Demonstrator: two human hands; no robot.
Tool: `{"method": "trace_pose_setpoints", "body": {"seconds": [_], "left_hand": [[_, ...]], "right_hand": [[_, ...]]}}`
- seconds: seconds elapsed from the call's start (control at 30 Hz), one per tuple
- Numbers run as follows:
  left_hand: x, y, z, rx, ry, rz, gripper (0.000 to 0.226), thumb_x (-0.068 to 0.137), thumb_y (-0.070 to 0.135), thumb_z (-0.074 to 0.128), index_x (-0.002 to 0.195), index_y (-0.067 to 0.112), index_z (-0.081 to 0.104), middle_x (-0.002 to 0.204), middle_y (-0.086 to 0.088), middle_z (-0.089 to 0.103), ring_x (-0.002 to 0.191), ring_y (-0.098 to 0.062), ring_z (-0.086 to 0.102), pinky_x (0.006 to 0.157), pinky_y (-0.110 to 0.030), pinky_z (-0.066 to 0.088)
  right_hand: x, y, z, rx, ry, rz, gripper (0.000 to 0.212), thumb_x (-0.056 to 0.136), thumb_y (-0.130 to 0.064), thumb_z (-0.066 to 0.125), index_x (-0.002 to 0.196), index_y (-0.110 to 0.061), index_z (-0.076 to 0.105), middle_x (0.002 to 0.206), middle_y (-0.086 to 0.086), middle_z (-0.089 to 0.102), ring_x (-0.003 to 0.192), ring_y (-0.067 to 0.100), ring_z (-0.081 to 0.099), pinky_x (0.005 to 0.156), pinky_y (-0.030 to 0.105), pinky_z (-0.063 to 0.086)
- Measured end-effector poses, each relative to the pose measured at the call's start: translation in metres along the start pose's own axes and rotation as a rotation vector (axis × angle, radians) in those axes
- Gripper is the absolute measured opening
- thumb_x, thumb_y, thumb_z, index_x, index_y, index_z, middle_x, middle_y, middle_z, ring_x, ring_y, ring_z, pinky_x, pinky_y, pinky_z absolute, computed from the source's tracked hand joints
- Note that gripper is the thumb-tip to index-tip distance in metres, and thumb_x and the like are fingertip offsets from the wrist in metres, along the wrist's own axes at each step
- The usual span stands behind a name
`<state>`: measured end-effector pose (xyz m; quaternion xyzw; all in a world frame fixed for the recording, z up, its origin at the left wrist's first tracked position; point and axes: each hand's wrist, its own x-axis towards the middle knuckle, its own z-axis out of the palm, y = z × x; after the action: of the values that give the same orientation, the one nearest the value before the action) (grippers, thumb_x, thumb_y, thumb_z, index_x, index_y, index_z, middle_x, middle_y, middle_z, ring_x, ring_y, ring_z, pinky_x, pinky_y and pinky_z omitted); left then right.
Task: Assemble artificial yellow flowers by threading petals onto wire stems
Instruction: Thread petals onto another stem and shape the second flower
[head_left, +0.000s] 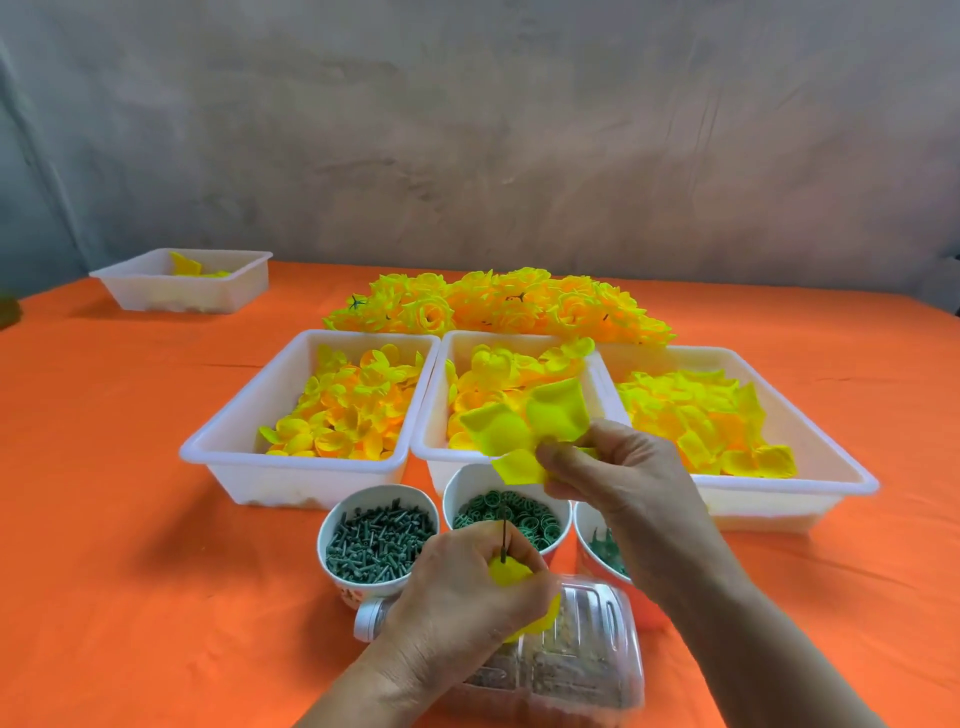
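My left hand (462, 587) grips a partly built yellow flower (511, 571), and a thin dark wire stem (504, 540) sticks up out of its fist. My right hand (618, 467) pinches a large yellow petal piece (524, 431) with several lobes, held above the middle cup. The petal piece is a little above and to the right of the stem tip, apart from it. Three white trays hold loose yellow petals: left tray (228, 441), middle tray (431, 415), right tray (831, 457).
Three cups stand in front of the trays: grey-green pins (379, 540), green ring parts (524, 512), green leaf parts (605, 551). A clear plastic bottle (576, 665) lies under my left hand. Finished flowers (498, 301) are piled behind. A small tray (182, 283) sits far left on the orange cloth.
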<state>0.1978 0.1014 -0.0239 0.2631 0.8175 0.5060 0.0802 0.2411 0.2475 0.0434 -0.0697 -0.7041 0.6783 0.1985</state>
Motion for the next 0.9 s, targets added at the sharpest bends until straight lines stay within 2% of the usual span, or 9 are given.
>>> {"method": "trace_pose_setpoints", "body": {"seconds": [0.1, 0.2, 0.3, 0.4, 0.5, 0.6, 0.7, 0.8, 0.9], "left_hand": [[0.001, -0.002, 0.001, -0.005, -0.015, 0.003, 0.023, 0.059, 0.058, 0.064, 0.072, 0.040, 0.069, 0.063, 0.019, 0.066, 0.056, 0.005, 0.055, 0.061, -0.024, 0.053], [0.002, -0.005, 0.003, -0.039, -0.018, -0.023, 0.021, 0.060, 0.055, 0.066, 0.073, 0.039, 0.070, 0.061, 0.020, 0.066, 0.053, 0.005, 0.056, 0.058, -0.024, 0.054], [0.003, -0.006, 0.005, -0.046, -0.005, -0.027, 0.019, 0.059, 0.053, 0.065, 0.071, 0.039, 0.069, 0.060, 0.019, 0.066, 0.053, 0.004, 0.057, 0.057, -0.022, 0.053], [0.004, -0.008, 0.004, -0.044, 0.003, 0.005, 0.014, 0.060, 0.053, 0.065, 0.064, 0.039, 0.066, 0.055, 0.020, 0.060, 0.050, 0.003, 0.050, 0.054, -0.018, 0.044], [0.003, -0.008, 0.004, -0.040, 0.006, 0.040, 0.012, 0.061, 0.053, 0.064, 0.060, 0.041, 0.064, 0.051, 0.019, 0.056, 0.049, 0.003, 0.045, 0.053, -0.015, 0.039], [0.003, -0.007, 0.005, 0.000, 0.034, 0.061, 0.012, 0.060, 0.053, 0.061, 0.058, 0.042, 0.064, 0.046, 0.016, 0.053, 0.044, 0.000, 0.043, 0.049, -0.010, 0.037], [0.003, -0.008, 0.005, 0.043, 0.043, 0.105, 0.014, 0.063, 0.052, 0.060, 0.059, 0.039, 0.063, 0.043, 0.011, 0.046, 0.043, -0.004, 0.038, 0.047, -0.012, 0.036], [0.003, -0.008, 0.005, 0.040, 0.039, 0.116, 0.014, 0.065, 0.050, 0.061, 0.060, 0.037, 0.063, 0.043, 0.011, 0.047, 0.044, -0.003, 0.038, 0.048, -0.012, 0.037], [0.003, -0.009, 0.006, 0.028, 0.033, 0.108, 0.024, 0.066, 0.049, 0.062, 0.063, 0.026, 0.063, 0.045, 0.011, 0.048, 0.045, -0.003, 0.039, 0.049, -0.023, 0.042]], "right_hand": [[-0.015, 0.004, 0.005, -0.275, 0.013, -0.105, 0.006, 0.076, -0.034, 0.075, 0.079, -0.029, 0.074, 0.062, 0.006, 0.063, 0.057, 0.003, 0.052, 0.053, 0.011, 0.039], [-0.024, 0.006, 0.010, -0.376, 0.018, -0.139, 0.009, 0.071, -0.040, 0.065, 0.075, -0.034, 0.071, 0.059, 0.005, 0.061, 0.053, 0.001, 0.049, 0.048, 0.011, 0.036], [-0.025, 0.008, 0.013, -0.348, -0.017, -0.125, 0.011, 0.071, -0.039, 0.065, 0.077, -0.032, 0.072, 0.054, -0.004, 0.057, 0.054, 0.004, 0.051, 0.052, 0.019, 0.041], [-0.024, 0.008, 0.014, -0.279, -0.079, -0.113, 0.012, 0.073, -0.036, 0.065, 0.080, -0.038, 0.075, 0.057, -0.009, 0.059, 0.054, 0.003, 0.050, 0.054, 0.020, 0.044], [-0.024, 0.006, 0.015, -0.187, -0.165, -0.082, 0.015, 0.075, -0.033, 0.064, 0.083, -0.028, 0.076, 0.058, 0.000, 0.059, 0.056, 0.008, 0.051, 0.055, 0.021, 0.043], [-0.023, 0.005, 0.013, -0.133, -0.220, -0.029, 0.021, 0.074, -0.031, 0.064, 0.084, -0.014, 0.074, 0.066, 0.021, 0.060, 0.059, 0.013, 0.055, 0.062, 0.030, 0.046], [-0.023, 0.004, 0.011, -0.143, -0.239, -0.012, 0.023, 0.074, -0.031, 0.063, 0.087, -0.014, 0.073, 0.074, 0.022, 0.064, 0.059, 0.011, 0.059, 0.064, 0.025, 0.049], [-0.024, 0.003, 0.011, -0.138, -0.259, -0.018, 0.018, 0.075, -0.030, 0.063, 0.086, -0.022, 0.074, 0.075, 0.020, 0.065, 0.060, 0.012, 0.059, 0.063, 0.022, 0.050], [-0.023, 0.003, 0.011, -0.106, -0.258, -0.014, 0.018, 0.074, -0.032, 0.065, 0.086, -0.022, 0.074, 0.076, 0.021, 0.065, 0.061, 0.014, 0.059, 0.065, 0.029, 0.050]]}}
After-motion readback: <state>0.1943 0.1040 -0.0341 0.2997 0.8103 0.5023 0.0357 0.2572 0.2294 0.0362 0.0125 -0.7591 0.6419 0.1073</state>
